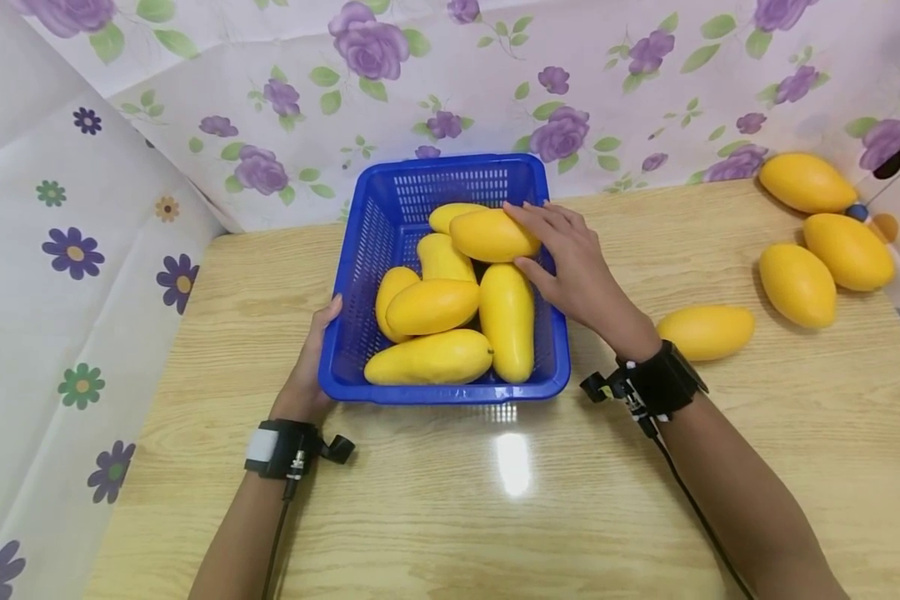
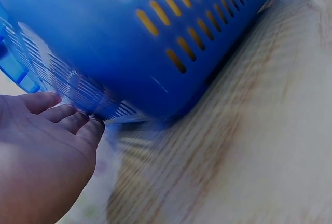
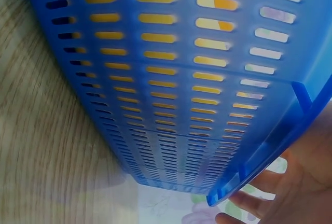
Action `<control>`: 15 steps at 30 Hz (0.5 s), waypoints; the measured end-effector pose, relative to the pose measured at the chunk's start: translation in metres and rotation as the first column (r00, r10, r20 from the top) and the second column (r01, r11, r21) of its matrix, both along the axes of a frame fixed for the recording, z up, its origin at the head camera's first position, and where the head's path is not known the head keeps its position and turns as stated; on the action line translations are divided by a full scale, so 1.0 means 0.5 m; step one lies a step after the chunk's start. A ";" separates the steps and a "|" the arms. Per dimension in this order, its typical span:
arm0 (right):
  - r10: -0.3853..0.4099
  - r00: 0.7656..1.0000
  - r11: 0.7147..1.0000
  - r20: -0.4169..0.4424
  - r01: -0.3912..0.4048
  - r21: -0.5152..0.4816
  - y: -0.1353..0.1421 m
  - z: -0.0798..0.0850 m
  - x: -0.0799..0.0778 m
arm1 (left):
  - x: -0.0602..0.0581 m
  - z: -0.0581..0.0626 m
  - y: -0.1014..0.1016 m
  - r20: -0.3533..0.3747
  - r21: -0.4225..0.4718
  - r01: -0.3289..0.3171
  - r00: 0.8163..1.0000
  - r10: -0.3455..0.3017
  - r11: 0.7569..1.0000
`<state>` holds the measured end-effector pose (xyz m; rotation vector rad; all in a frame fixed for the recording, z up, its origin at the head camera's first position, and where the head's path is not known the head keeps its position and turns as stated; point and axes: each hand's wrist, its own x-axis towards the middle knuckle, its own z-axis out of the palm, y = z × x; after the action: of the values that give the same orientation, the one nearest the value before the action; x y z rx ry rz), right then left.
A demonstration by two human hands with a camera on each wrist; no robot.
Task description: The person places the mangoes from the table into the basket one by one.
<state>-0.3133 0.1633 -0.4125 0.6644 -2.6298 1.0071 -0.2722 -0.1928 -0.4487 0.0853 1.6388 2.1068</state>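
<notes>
A blue plastic basket (image 1: pixel 444 393) with slotted walls stands on the table, tilted slightly in my view. Several yellow mangoes lie inside it, one (image 1: pixel 429 358) along the near wall. At the basket's right side my right hand (image 1: pixel 570 262) holds a mango (image 1: pixel 495 236) on top of the others, fingers over its right end and thumb below. In the right wrist view, fingers (image 3: pixel 259 198) show past the rim. My left hand (image 1: pixel 317 354) rests against the basket's outer left wall, its fingertips touching the slotted side in the left wrist view.
To the right, a single mango (image 1: pixel 707 332) lies beside my right wrist. Farther right are more mangoes, two (image 1: pixel 797 285) (image 1: pixel 849 252) side by side and one (image 1: pixel 807 182) by the back wall. Flowered sheets (image 1: pixel 450 92) bound the wooden table (image 1: pixel 435 508) behind and at both sides.
</notes>
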 end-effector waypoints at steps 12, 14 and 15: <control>0.022 1.000 1.000 0.020 -0.022 -0.003 0.011 0.014 0.002 | 0.000 0.000 0.000 -0.006 0.003 0.001 1.000 -0.001 1.000; 0.034 0.999 0.999 0.022 -0.033 -0.011 0.013 0.015 0.002 | 0.000 0.000 0.000 -0.005 0.005 -0.001 1.000 0.001 1.000; 0.039 0.999 0.999 0.023 -0.038 -0.016 0.013 0.016 0.002 | 0.000 0.000 0.000 -0.002 0.006 -0.002 1.000 0.002 1.000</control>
<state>-0.3124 0.1699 -0.4044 0.7067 -2.6359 1.0512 -0.2721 -0.1929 -0.4486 0.0875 1.6338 2.1139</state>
